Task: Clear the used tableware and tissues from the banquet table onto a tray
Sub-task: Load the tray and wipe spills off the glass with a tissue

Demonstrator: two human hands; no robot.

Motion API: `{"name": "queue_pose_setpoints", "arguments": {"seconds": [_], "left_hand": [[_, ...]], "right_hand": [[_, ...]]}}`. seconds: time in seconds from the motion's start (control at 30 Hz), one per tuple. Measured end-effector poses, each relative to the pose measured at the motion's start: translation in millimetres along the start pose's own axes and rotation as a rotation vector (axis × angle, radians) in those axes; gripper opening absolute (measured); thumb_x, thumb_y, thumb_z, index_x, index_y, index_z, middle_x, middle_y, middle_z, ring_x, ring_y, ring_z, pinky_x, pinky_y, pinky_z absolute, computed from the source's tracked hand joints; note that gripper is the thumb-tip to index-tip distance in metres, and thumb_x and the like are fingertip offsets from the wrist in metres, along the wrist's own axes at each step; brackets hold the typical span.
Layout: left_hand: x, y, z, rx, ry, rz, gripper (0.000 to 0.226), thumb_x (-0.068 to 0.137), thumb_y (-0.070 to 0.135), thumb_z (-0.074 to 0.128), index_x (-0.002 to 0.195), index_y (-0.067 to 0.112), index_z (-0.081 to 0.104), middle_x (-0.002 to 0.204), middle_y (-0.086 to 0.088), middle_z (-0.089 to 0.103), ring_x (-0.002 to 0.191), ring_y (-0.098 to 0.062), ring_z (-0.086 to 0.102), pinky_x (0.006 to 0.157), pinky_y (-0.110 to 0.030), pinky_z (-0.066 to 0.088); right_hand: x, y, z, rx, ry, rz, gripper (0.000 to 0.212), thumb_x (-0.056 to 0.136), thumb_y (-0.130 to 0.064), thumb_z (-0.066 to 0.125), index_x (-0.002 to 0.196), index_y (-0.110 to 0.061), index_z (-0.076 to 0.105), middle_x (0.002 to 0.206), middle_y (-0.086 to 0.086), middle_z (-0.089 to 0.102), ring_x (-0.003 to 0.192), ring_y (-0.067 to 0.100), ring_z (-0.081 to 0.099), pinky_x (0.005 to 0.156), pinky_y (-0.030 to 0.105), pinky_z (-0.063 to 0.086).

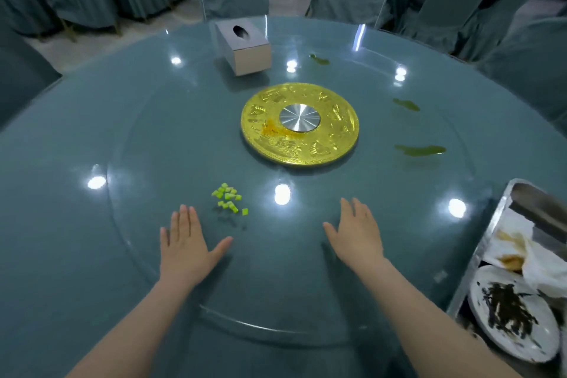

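Left hand (187, 242) and right hand (356, 233) lie flat and empty on the table (92, 132). At four o'clock, the stiff metal tray (486, 239) holds a breakable plate (549, 334) and limp tissues (543, 267); probably best gripped at opposite rims.

Round teal banquet table (61, 224) with glass turntable (184, 132), gold disc (337, 144), tissue box (245, 49), diced green bits (228, 201), green smears (419, 150), steel tray (478, 252)

Gold disc (336, 138); green smears (418, 149), perhaps sauce
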State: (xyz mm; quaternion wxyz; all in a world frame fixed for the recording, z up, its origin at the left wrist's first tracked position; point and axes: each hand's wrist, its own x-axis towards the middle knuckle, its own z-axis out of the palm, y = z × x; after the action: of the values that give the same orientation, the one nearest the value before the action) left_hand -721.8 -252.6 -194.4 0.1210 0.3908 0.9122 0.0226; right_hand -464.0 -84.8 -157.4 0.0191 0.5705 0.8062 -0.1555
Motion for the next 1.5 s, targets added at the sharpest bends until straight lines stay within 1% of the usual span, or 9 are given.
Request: {"name": "queue_pose_setpoints", "arguments": {"seconds": [0.23, 0.43, 0.67, 1.0, 1.1, 1.17, 1.23, 1.33, 1.5], "left_hand": [[-23.1, 20.7, 10.7, 0.010, -0.159, 0.036, 0.132, 0.064, 0.091, 0.031, 0.145, 0.003, -0.024, 0.155, -0.015, -0.029, 0.143, -0.030, -0.025, 0.114, -0.051, -0.011], [-26.7, 31.8, 11.8, -0.015, -0.259, 0.031, 0.145, 0.048, 0.097, 0.029, 0.137, 0.004, -0.037, 0.150, -0.014, -0.039, 0.139, -0.031, -0.035, 0.111, -0.053, -0.017], [-29.0, 33.0, 11.1, -0.022, -0.265, 0.038, 0.140, 0.041, 0.098, 0.019, 0.127, 0.007, -0.044, 0.148, -0.013, -0.041, 0.137, -0.031, -0.037, 0.110, -0.053, -0.018], [-27.1, 30.8, 5.2, -0.025, -0.292, 0.047, 0.145, 0.046, 0.097, 0.026, 0.137, 0.005, -0.038, 0.148, -0.013, -0.042, 0.136, -0.032, -0.038, 0.109, -0.053, -0.019], [-27.5, 30.7, 4.8, -0.027, -0.290, 0.047, 0.141, 0.047, 0.097, 0.028, 0.129, 0.007, -0.044, 0.148, -0.013, -0.042, 0.137, -0.032, -0.038, 0.109, -0.054, -0.019], [-27.8, 31.2, 4.5, -0.026, -0.289, 0.048, 0.141, 0.049, 0.096, 0.031, 0.129, 0.007, -0.044, 0.148, -0.013, -0.042, 0.137, -0.032, -0.037, 0.109, -0.054, -0.019], [-27.1, 30.9, 4.6, -0.026, -0.284, 0.048, 0.144, 0.050, 0.096, 0.033, 0.135, 0.005, -0.040, 0.149, -0.013, -0.041, 0.138, -0.032, -0.036, 0.110, -0.054, -0.018], [-25.4, 29.0, 3.7, -0.013, -0.276, 0.051, 0.143, 0.053, 0.094, 0.036, 0.139, 0.005, -0.036, 0.149, -0.014, -0.040, 0.138, -0.032, -0.035, 0.110, -0.054, -0.017], [-20.8, 24.0, 1.5, 0.016, -0.279, 0.051, 0.143, 0.056, 0.093, 0.039, 0.139, 0.005, -0.035, 0.149, -0.014, -0.040, 0.139, -0.032, -0.034, 0.111, -0.053, -0.016]], "right_hand": [[4.1, -111.4, 27.5, -0.025, 0.103, -0.411, 0.065, 0.087, -0.060, 0.052, 0.136, -0.019, 0.039, 0.129, 0.009, 0.042, 0.116, 0.029, 0.040, 0.092, 0.037, 0.038], [36.5, -155.1, 30.9, -0.051, 0.060, -0.465, 0.072, 0.083, -0.066, 0.053, 0.135, -0.019, 0.035, 0.128, 0.013, 0.039, 0.114, 0.032, 0.043, 0.081, 0.041, 0.044], [47.6, -158.4, 47.4, -0.105, 0.071, -0.722, 0.034, 0.098, -0.045, 0.039, 0.119, -0.019, 0.046, 0.115, 0.009, 0.052, 0.106, 0.032, 0.053, 0.066, 0.037, 0.035], [45.5, -163.8, 47.5, -0.035, 0.091, -0.702, 0.028, 0.099, -0.030, 0.037, 0.101, -0.009, 0.054, 0.104, 0.011, 0.065, 0.090, 0.038, 0.062, 0.064, 0.036, 0.035], [44.9, -158.1, 38.5, 0.224, 0.051, -0.500, 0.026, 0.096, -0.024, 0.041, 0.072, -0.016, 0.044, 0.073, 0.006, 0.061, 0.071, 0.036, 0.052, 0.060, 0.034, 0.028], [44.5, -152.3, 28.4, 0.535, 0.027, -0.301, 0.035, 0.092, -0.016, 0.043, 0.060, -0.020, 0.030, 0.054, -0.004, 0.039, 0.058, 0.023, 0.035, 0.055, 0.032, 0.018], [42.3, -146.5, 18.4, 0.930, -0.064, -0.026, 0.034, 0.088, -0.011, 0.041, 0.059, -0.021, 0.028, 0.051, -0.005, 0.029, 0.051, 0.016, 0.024, 0.047, 0.029, 0.016], [38.4, -136.3, 11.9, 1.625, -0.453, 0.358, 0.027, 0.088, -0.014, 0.037, 0.062, -0.021, 0.037, 0.047, -0.006, 0.026, 0.037, 0.010, 0.018, 0.034, 0.017, 0.012], [32.7, -126.9, 13.5, 2.054, -0.661, 0.472, 0.032, 0.091, -0.021, 0.039, 0.058, -0.018, 0.041, 0.047, -0.003, 0.036, 0.034, 0.009, 0.035, 0.027, 0.015, 0.017]]}}
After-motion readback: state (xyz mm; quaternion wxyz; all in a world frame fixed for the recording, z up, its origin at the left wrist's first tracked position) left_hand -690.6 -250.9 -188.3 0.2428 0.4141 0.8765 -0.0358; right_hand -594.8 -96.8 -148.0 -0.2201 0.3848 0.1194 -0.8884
